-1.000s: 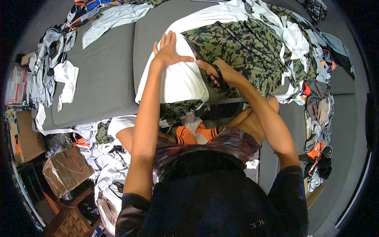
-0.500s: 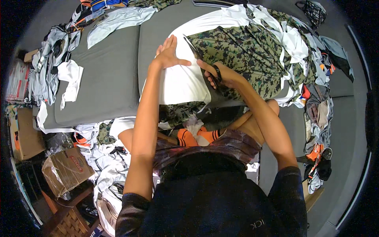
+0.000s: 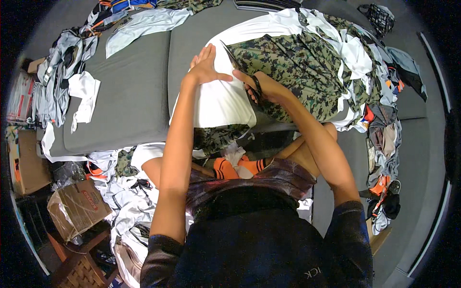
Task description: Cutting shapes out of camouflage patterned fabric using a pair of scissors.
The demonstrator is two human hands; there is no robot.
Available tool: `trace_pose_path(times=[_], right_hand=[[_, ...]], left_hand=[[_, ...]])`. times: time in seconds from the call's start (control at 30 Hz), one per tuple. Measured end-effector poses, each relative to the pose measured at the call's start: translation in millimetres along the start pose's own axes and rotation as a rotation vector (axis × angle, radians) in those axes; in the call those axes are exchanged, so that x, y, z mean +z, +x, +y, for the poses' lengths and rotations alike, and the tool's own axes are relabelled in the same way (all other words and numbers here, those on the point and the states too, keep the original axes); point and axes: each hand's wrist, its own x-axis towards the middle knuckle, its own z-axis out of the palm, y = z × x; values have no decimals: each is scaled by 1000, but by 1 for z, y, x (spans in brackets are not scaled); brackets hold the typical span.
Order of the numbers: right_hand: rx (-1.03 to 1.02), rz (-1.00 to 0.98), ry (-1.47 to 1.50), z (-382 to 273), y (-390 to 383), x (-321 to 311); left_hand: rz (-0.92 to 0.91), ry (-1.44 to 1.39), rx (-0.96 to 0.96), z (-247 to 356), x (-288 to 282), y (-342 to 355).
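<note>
My left hand (image 3: 204, 67) lies open, fingers spread, on a white fabric piece (image 3: 221, 103) over the grey cushioned surface. Just right of it, my right hand (image 3: 257, 86) is closed around black-handled scissors (image 3: 256, 90), whose blades point up and left along the border between the white fabric and green camouflage fabric (image 3: 300, 69). The camouflage piece lies wrinkled to the right, with white material around its back and right edges. Part of the scissors is hidden by my fingers.
Garment piles lie at left (image 3: 60, 84) and right (image 3: 384, 153). A cardboard box (image 3: 79, 211) and wooden chair (image 3: 84, 269) stand lower left, beside white cloth (image 3: 129, 206). My crossed legs and orange socks (image 3: 225, 168) are below the fabric. A black mesh item (image 3: 379, 19) is at back right.
My right hand with the scissors has shifted slightly up and left, and its grip looks a little tighter. My left hand is still flat on the white fabric, slightly lower in the picture than a second ago.
</note>
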Motion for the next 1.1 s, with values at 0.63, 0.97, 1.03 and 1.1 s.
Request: trace_pose_path(times=[0.63,0.97,1.03,1.1], right_hand=[[74,-8,111,-1,9,-4],[61,-23,132,4,16,-8],[69,-30,169,1,19,-9],[48,-15,150,-5,23,-8]], left_hand=[[3,-37,29,-2,1,-1],[1,-18,16,1,-1,-2],[6,-15,13,1,-1,-3],[3,-16,11,0,-1,-5]])
